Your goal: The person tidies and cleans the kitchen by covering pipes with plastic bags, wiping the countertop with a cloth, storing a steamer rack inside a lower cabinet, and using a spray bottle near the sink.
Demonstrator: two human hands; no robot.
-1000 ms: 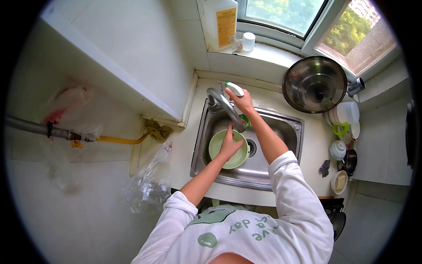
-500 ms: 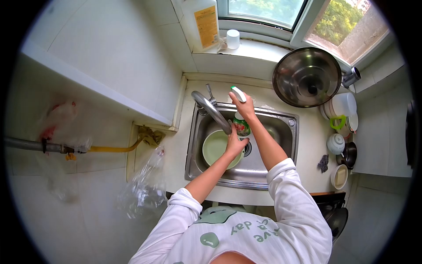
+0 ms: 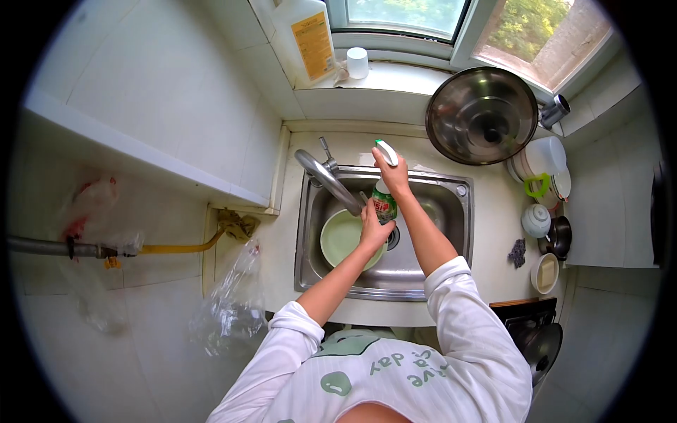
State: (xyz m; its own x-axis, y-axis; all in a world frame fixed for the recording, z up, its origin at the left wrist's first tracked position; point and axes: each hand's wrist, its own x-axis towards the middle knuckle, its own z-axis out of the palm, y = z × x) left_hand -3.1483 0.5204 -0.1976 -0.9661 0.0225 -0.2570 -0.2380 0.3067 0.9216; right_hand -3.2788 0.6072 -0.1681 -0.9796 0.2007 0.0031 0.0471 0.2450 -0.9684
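Note:
In the head view, a spray bottle with a green label and a white trigger head is held over the metal sink. My right hand grips its top, fingers wrapped round the trigger head. My left hand is closed about the lower end of the bottle, fingers on one side and thumb on the other; its palm hides the base. Below my left hand, a pale green basin sits in the sink's left part. The curved faucet reaches over the sink, its spout close to my left fingers.
A large steel bowl leans at the back right. Stacked bowls, a lidded pot, a dark scrubber and a soap dish line the right counter. A plastic bag hangs left; a white jug stands by the window.
The view has shifted slightly, so the sink and counter sit a little further left and up. Both hands keep their hold on the spray bottle, which has barely moved.

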